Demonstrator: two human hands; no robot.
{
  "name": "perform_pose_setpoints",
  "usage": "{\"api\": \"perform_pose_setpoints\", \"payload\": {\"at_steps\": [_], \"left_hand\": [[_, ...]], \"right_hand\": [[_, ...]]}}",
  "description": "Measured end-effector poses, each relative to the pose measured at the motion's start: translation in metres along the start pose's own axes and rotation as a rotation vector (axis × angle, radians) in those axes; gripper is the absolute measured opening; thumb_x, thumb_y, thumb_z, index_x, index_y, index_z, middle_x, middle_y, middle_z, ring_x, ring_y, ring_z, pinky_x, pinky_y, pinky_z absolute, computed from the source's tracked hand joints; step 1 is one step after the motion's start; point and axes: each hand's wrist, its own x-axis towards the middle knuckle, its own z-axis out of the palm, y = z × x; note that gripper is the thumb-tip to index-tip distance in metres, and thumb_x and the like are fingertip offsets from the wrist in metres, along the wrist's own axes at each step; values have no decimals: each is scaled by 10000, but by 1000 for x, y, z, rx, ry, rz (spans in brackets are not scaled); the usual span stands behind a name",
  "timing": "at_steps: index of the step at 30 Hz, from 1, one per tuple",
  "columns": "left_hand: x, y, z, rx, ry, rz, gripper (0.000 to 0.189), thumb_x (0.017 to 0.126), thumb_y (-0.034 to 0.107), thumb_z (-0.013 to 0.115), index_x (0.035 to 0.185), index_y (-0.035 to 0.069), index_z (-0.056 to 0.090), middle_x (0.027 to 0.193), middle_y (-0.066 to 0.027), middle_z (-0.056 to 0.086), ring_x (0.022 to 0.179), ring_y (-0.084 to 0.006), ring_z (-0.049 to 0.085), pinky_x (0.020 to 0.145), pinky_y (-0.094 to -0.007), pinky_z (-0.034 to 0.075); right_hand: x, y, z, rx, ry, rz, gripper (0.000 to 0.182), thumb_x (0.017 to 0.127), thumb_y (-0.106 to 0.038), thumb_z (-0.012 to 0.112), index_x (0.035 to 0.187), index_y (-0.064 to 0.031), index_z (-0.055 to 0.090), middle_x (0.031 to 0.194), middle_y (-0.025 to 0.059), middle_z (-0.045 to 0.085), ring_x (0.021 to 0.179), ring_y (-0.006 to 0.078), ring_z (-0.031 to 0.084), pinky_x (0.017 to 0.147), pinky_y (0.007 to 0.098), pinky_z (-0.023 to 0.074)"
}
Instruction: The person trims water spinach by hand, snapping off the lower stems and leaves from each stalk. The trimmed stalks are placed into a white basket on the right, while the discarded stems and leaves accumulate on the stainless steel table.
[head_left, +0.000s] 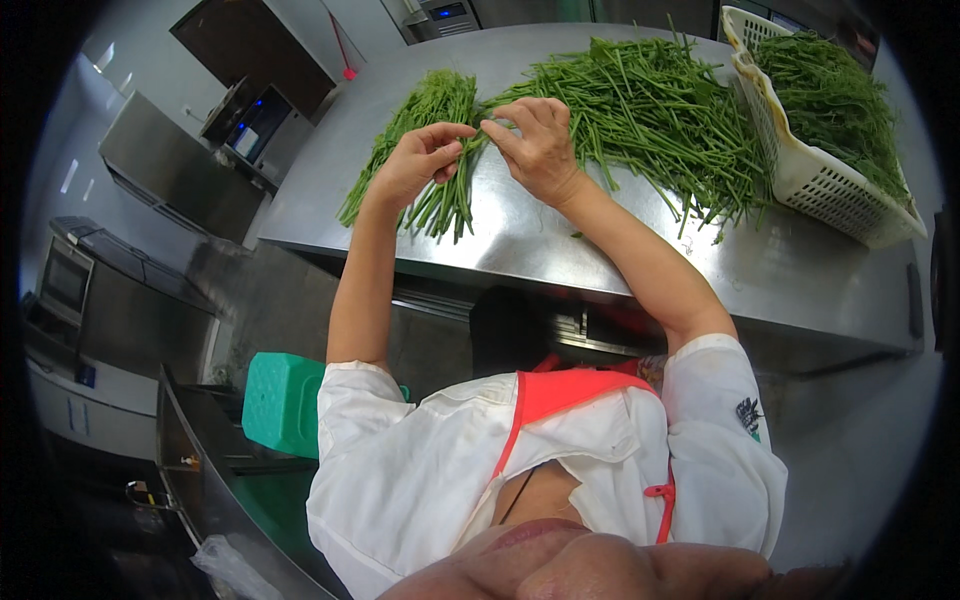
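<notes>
My left hand (416, 161) is over a bundle of thin green vegetable stems (442, 202) laid side by side on the steel table. Its thumb and forefinger are around a short green stem piece (472, 144). Close by on the right, my right hand (538, 150) pinches the same piece at its fingertips. The hands almost meet, and the exact contact is partly hidden by the fingers. To the right of my right hand spreads a large loose heap of green stems (645, 112), partly behind that hand.
A white perforated plastic basket (832, 187) holding feathery greens (825, 105) stands tilted at the right of the steel table (540, 247). A green plastic stool (281, 405) stands on the floor at left. Beyond it are a steel counter (217, 450) and steel kitchen cabinets (180, 172).
</notes>
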Motion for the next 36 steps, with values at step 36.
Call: {"api": "perform_pose_setpoints", "payload": {"at_steps": [36], "left_hand": [[-27, -43, -11, -78, 268, -26, 253, 952, 191, 538, 1024, -32, 633, 700, 29, 536, 438, -14, 345, 390, -187, 239]], "right_hand": [[-7, -3, 2, 192, -140, 186, 182, 729, -8, 582, 899, -52, 532, 785, 113, 498, 654, 274, 560, 568, 358, 457]]}}
